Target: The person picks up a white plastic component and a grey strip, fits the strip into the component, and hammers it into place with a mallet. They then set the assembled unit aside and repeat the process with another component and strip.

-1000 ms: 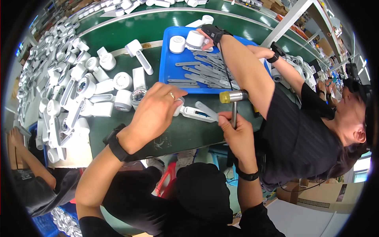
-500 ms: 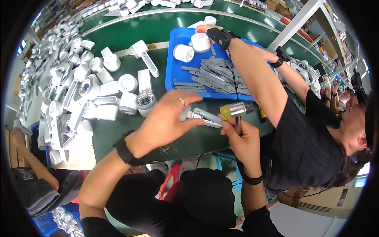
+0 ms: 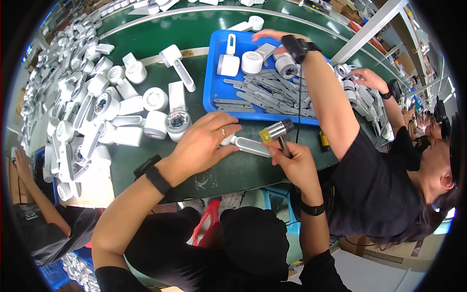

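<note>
My left hand (image 3: 202,141) is closed over the round end of a white handheld fan (image 3: 250,146), so most of that end is hidden. The fan's handle, with a grey inlay, points right across the green table. My right hand (image 3: 296,168) grips a mallet (image 3: 276,130) by its shaft. The mallet has a metal head with a translucent yellow face and a black face, and the head is just above the handle's right end. I cannot tell whether it touches.
A blue tray (image 3: 210,80) beyond my hands holds several grey strips (image 3: 272,92) and white fans. Many fans (image 3: 97,107) are heaped at left. A co-worker's arm (image 3: 331,92) reaches over the tray from the right. A yellow-and-black object (image 3: 324,141) lies by the tray.
The mallet has tilted and its head has moved slightly left and up. The fan's handle now lies flatter. More fans are in the tray, and the co-worker's other hand has moved right, to fans there.
</note>
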`<action>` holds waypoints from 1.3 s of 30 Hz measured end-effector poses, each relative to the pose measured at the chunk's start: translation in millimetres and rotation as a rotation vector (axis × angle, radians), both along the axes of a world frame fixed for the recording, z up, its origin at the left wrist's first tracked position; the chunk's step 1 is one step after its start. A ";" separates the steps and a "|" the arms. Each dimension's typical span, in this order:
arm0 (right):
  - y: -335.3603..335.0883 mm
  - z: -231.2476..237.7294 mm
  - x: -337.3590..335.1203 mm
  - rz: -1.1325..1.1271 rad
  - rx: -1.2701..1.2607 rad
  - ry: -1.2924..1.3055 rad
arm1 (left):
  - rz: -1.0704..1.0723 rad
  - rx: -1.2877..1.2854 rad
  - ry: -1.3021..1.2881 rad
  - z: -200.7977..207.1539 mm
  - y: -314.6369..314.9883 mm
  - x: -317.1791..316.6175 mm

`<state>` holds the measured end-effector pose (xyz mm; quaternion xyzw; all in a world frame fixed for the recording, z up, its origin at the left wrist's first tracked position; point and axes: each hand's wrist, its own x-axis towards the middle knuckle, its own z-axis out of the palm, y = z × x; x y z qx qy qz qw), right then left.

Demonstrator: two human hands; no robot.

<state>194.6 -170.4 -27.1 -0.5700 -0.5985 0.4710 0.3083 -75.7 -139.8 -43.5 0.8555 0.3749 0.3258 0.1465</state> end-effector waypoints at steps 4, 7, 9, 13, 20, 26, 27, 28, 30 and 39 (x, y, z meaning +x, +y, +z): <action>5.6 2.6 5.5 0.017 -0.050 -0.067 | -0.031 0.129 0.020 1.0 1.5 4.7; 8.7 1.1 2.1 0.010 -0.082 -0.040 | -0.062 0.271 0.088 -1.0 2.9 4.5; 6.7 2.0 1.9 -0.006 -0.065 -0.028 | -0.069 0.327 0.112 1.6 3.4 7.8; 6.2 17.5 -2.8 -0.032 -0.166 -0.076 | -0.067 0.236 0.200 8.4 5.5 8.2; 5.6 -2.2 7.9 -0.155 -0.316 0.158 | -0.074 0.275 0.215 7.1 6.3 6.5; 4.7 -5.4 3.8 -0.135 -0.386 0.252 | -0.092 0.274 0.169 5.8 7.3 9.1; 3.1 -9.7 4.9 -0.144 -0.360 0.261 | -0.091 0.245 0.161 5.6 6.7 10.2; 1.9 -12.0 5.8 -0.153 -0.335 0.269 | -0.095 0.246 0.161 5.5 7.4 10.7; 1.6 -11.5 4.0 -0.147 -0.324 0.261 | -0.095 0.233 0.128 5.4 7.8 9.5; 0.7 -13.4 3.5 -0.145 -0.294 0.213 | -0.215 0.211 0.142 -0.4 12.2 29.4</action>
